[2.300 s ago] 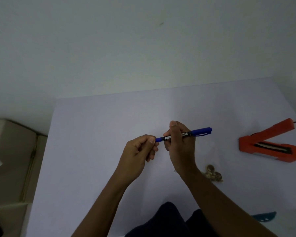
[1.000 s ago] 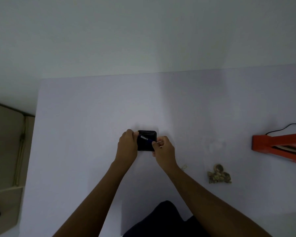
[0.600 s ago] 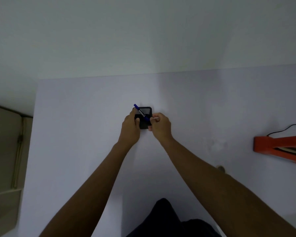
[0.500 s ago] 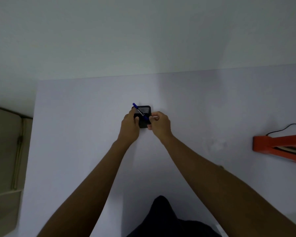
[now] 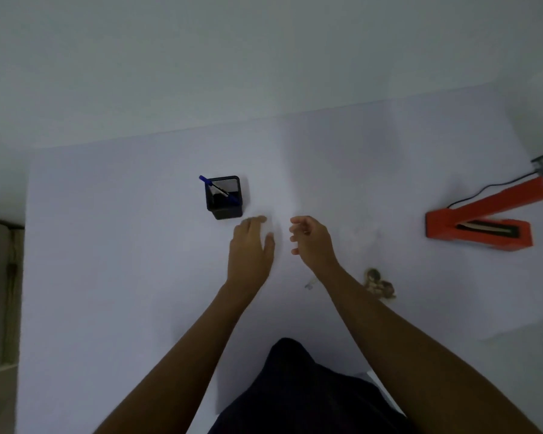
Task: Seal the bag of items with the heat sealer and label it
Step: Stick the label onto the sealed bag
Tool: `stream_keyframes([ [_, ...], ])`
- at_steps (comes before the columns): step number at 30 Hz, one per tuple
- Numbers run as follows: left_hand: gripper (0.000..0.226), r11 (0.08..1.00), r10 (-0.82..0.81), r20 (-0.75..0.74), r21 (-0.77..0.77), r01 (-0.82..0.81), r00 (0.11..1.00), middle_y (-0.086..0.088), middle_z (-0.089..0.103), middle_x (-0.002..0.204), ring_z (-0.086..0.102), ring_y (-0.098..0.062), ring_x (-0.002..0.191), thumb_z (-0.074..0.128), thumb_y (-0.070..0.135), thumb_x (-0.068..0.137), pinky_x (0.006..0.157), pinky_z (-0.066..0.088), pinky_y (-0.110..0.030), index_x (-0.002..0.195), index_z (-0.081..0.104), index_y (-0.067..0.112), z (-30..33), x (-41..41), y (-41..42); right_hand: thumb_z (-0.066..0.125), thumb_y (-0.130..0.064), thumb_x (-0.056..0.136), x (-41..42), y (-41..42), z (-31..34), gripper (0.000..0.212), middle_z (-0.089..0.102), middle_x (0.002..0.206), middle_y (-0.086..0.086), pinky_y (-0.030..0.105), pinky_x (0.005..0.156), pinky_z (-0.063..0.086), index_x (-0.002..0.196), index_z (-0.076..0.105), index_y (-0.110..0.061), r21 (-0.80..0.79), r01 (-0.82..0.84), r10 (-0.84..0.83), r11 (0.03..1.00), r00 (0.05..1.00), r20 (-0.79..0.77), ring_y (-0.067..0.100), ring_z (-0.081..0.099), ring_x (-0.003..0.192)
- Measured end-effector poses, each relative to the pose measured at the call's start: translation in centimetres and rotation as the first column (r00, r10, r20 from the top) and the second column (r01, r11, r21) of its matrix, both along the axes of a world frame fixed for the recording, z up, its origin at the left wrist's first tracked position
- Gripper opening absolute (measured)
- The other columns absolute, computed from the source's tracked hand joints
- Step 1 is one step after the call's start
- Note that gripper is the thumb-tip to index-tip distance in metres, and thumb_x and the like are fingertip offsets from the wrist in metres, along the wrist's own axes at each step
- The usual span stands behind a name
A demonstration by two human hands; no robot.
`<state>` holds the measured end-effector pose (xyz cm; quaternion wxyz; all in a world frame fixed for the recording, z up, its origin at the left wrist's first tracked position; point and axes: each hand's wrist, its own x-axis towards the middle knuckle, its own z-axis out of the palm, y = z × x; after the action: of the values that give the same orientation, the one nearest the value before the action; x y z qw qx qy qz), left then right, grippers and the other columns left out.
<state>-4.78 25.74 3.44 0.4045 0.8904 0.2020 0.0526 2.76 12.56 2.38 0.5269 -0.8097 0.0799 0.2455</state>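
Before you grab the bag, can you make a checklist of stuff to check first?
1. Pen put away: ok, it leans in the black holder.
2. Hands free: ok, the left hand and the right hand hold nothing.
3. Bag within reach: ok, its brown items lie on the table just right of the right forearm.
4. Bag already sealed: cannot tell, the clear plastic hardly shows.
5. Label on the bag: cannot tell, too small to see.
6. Sealer ready: ok, the orange arm is raised and a cord leads away; whether it is switched on, cannot tell.
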Motion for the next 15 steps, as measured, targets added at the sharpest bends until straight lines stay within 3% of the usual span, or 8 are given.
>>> stream_keyframes([
  [6, 0.014, 0.976, -0.18, -0.184, -0.158, 0.151, 0.966, -0.005, 0.069, 0.097, 0.06, -0.012, 0.082, 0.062, 0.016, 0.094, 0.077, 0.05, -0.02, 0.107, 0.066, 0.011, -3.6, -3.0, -9.1, 0.049, -0.003, 0.097, -4.7, -9.0, -3.6, 0.025, 0.072, 0.099, 0.003, 0.043, 0.076, 0.063, 0.111, 0.066, -0.015, -0.12, 0.033, -0.038, 0.992, 0.998, -0.04, 0.017, 0.07, 0.085],
  [10, 0.011, 0.98, -0.149, -0.277, -0.168, 0.105, 0.949, -0.005, 0.066, 0.09, 0.058, -0.014, 0.076, 0.067, 0.016, 0.09, 0.069, 0.048, -0.024, 0.099, 0.065, 0.01, -6.1, -3.9, -12.0, 0.046, 0.008, 0.095, -7.0, -12.3, -5.4, 0.032, 0.07, 0.107, 0.006, 0.036, 0.091, 0.057, 0.115, 0.065, -0.009, -0.158, -0.044, 0.042, 0.987, 0.999, -0.015, 0.02, 0.068, 0.098],
  [15, 0.021, 0.994, -0.051, -0.339, -0.109, 0.015, 0.939, -0.002, 0.058, 0.087, 0.055, -0.018, 0.074, 0.07, 0.03, 0.088, 0.065, 0.047, -0.029, 0.094, 0.06, 0.012, -7.7, -3.9, -13.0, 0.043, 0.015, 0.092, -7.3, -13.5, -6.6, 0.035, 0.068, 0.111, 0.015, 0.037, 0.095, 0.054, 0.118, 0.062, 0.001, -0.11, -0.113, 0.117, 0.987, 0.993, 0.022, 0.028, 0.066, 0.102],
])
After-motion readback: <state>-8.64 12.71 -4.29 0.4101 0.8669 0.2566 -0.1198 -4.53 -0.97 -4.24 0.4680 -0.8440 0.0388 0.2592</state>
